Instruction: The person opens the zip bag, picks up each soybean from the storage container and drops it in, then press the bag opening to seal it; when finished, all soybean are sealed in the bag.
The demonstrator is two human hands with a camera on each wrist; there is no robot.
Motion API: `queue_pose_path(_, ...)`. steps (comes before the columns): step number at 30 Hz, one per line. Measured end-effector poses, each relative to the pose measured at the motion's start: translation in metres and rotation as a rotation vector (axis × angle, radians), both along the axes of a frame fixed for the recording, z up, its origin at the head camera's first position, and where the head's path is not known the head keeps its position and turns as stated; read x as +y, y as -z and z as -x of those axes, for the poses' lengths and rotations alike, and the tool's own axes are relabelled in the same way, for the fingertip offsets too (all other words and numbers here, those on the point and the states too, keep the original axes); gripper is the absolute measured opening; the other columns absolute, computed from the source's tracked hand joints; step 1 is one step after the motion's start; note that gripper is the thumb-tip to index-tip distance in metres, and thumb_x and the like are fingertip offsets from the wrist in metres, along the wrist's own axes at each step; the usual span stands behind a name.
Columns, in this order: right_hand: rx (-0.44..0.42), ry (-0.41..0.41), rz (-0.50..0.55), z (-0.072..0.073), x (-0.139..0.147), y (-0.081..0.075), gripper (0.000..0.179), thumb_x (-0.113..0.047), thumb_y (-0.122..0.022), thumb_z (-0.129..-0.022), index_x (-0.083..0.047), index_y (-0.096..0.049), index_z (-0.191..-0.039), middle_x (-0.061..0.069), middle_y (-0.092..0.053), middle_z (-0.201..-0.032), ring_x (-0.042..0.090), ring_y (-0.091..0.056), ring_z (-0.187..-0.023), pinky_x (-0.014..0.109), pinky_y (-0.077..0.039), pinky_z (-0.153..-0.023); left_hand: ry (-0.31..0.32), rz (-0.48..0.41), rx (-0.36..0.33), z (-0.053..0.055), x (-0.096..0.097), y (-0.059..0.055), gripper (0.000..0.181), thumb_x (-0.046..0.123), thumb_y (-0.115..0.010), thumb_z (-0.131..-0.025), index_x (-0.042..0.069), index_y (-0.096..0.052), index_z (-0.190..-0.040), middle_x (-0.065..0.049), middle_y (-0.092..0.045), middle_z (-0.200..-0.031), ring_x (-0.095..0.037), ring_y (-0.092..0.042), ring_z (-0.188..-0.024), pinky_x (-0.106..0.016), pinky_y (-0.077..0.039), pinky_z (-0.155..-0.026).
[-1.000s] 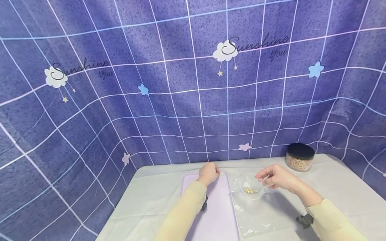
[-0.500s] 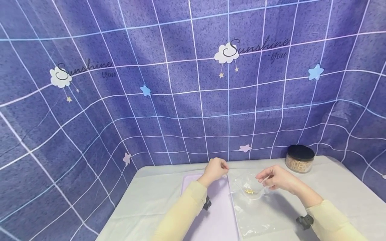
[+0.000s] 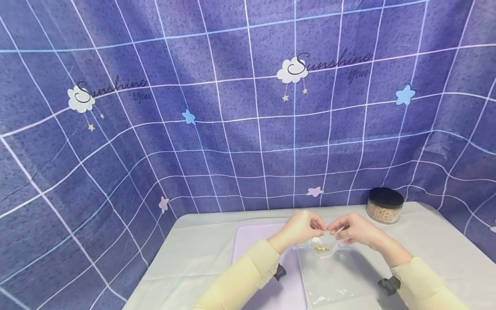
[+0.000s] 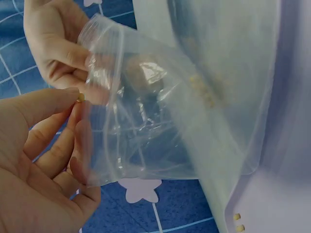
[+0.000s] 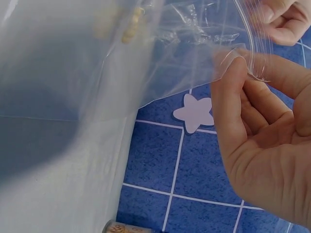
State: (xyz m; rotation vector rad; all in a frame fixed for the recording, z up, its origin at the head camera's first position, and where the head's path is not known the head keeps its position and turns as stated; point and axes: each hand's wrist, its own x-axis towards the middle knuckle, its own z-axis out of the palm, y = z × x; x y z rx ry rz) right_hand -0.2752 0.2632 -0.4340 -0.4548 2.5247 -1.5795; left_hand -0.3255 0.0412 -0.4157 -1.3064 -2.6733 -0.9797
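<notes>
"Left hand (image 4: pixel 43 162) pinches a yellow bead (image 4: pixel 81 98) right at the zip bag's (image 4: pixel 148 119) mouth!"

"And the right hand (image 5: pixel 267 141) grips its edge; more beads (image 3: pixel 320 247) inside, bag on the worktop (image 3: pixel 193 267) beside the lilac tray (image 3: pixel 248 245)!"

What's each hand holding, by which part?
Left hand: a tiny yellow bead-like piece, held part unclear. Right hand: a clear plastic zip bag, by its mouth.

Purple cloth (image 3: pixel 240 142) gridded in white and blue spans the upper frame above a lilac tray (image 3: pixel 249 237) and yellow pieces (image 3: pixel 320 247).
</notes>
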Motion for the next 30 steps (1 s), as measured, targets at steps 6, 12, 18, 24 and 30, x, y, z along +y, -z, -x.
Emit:
queue_pose_path(6, -0.006, -0.009, 0.022, 0.000, 0.000, 0.002, 0.032, 0.006, -0.067, -0.083, 0.013, -0.068, -0.114, 0.019, -0.071, -0.102, 0.021, -0.066, -0.082, 0.040, -0.059, -0.066, -0.020, -0.043, -0.021, 0.003, -0.002, 0.004, 0.006, 0.008, -0.081, -0.085, 0.012, -0.078, -0.089, 0.009, -0.072, -0.079, 0.006, -0.060, -0.069, -0.011, -0.049, -0.069)
queue_pose_path(12, -0.013, -0.005, 0.018, -0.001, 0.001, 0.001, 0.034, 0.006, -0.065, -0.083, 0.013, -0.067, -0.116, 0.018, -0.071, -0.103, 0.024, -0.066, -0.085, 0.043, -0.059, -0.070, -0.118, -0.136, 0.027, 0.024, -0.016, 0.001, 0.006, 0.010, -0.081, -0.085, 0.012, -0.078, -0.090, 0.007, -0.075, -0.081, 0.004, -0.061, -0.067, -0.015, -0.049, -0.072)
queue_pose_path(18, -0.020, 0.002, 0.019, 0.000, 0.002, 0.001, 0.034, 0.006, -0.066, -0.083, 0.013, -0.067, -0.116, 0.016, -0.071, -0.102, 0.023, -0.066, -0.084, 0.042, -0.059, -0.070, -0.284, -0.175, 0.022, 0.053, -0.037, 0.017, 0.006, 0.010, -0.079, -0.086, 0.015, -0.079, -0.088, 0.008, -0.073, -0.077, 0.000, -0.060, -0.068, -0.019, -0.050, -0.067)
queue_pose_path(24, -0.017, 0.007, 0.019, -0.001, 0.002, 0.001, 0.033, 0.006, -0.066, -0.083, 0.011, -0.068, -0.115, 0.013, -0.071, -0.100, 0.024, -0.066, -0.085, 0.047, -0.059, -0.073, -0.398, -0.167, 0.023, 0.071, -0.052, 0.042, 0.004, 0.008, -0.076, -0.083, 0.011, -0.078, -0.084, 0.005, -0.072, -0.073, -0.004, -0.062, -0.065, -0.022, -0.052, -0.066)
queue_pose_path(30, -0.027, 0.006, 0.026, -0.002, 0.002, 0.001, 0.033, 0.006, -0.068, -0.083, 0.012, -0.068, -0.115, 0.018, -0.070, -0.102, 0.023, -0.066, -0.085, 0.042, -0.059, -0.071, -0.527, -0.022, 0.001, 0.083, -0.059, 0.068, 0.006, 0.011, -0.078, -0.079, 0.016, -0.076, -0.079, 0.007, -0.068, -0.074, -0.010, -0.060, -0.068, -0.028, -0.050, -0.064)
